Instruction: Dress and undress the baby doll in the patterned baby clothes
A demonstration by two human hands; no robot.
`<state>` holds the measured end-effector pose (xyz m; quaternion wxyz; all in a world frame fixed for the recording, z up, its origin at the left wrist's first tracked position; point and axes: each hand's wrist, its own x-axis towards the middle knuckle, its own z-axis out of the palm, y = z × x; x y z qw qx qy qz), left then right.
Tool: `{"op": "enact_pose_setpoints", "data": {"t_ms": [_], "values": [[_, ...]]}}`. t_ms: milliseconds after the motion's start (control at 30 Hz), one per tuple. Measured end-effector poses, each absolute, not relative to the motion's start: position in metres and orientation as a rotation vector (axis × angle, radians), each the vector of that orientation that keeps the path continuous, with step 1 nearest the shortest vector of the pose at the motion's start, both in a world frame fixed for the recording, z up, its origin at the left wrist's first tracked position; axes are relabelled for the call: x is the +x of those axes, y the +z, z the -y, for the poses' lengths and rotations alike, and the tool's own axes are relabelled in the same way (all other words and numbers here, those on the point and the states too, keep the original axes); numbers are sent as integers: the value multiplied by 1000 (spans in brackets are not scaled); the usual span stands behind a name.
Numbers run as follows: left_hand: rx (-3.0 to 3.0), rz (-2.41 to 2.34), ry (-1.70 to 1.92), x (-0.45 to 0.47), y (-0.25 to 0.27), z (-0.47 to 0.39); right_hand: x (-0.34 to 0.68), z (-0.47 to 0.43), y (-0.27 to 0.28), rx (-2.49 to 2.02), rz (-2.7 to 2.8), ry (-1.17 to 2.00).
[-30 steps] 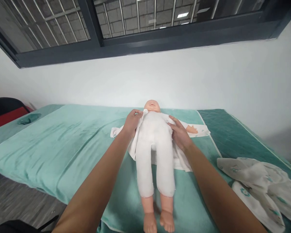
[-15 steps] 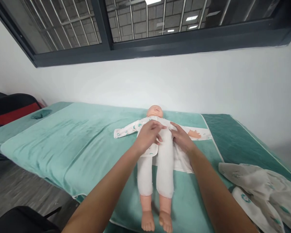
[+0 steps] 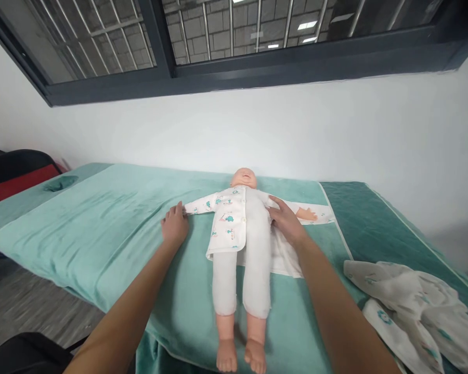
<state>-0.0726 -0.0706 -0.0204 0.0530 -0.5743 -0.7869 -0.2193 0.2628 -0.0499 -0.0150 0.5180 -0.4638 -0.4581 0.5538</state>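
Doll (image 3: 257,223): on its back on the bed (image 3: 101,223), one shirt (image 3: 226,226) panel over half its torso.
Left hand (image 3: 174,224): at the cuff (image 3: 189,209), pinch unclear; hard tugging could drag the doll askew.
Right hand (image 3: 287,221): fingers spread against the doll's side; leaning there could pin the open panel.

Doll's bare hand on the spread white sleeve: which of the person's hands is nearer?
Right. The right hand is at the doll's torso, close to the doll's bare hand; the left hand is across the doll's body, by the opposite sleeve's cuff.
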Motion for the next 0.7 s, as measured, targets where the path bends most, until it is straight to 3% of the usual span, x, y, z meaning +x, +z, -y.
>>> {"op": "enact_pose_setpoints", "data": {"t_ms": [200, 333, 467, 600, 700], "values": [[-1751, 2085, -1285, -34, -2, 69, 267, 44, -15, -1255, 1124, 1159], [-2109, 1895, -1457, 24, 35, 56, 294, 32, -15, -1492, 1051, 781], [-2630, 1712, -985, 97, 65, 33, 323, 19, -23, -1578, 826, 422], [-2879, 1433, -162, 161, 69, 15, 332, 11, -34, -1479, 684, 578], [-2868, 1353, 174, 195, 60, 4, 340, 10, -37, -1416, 648, 641]]}}
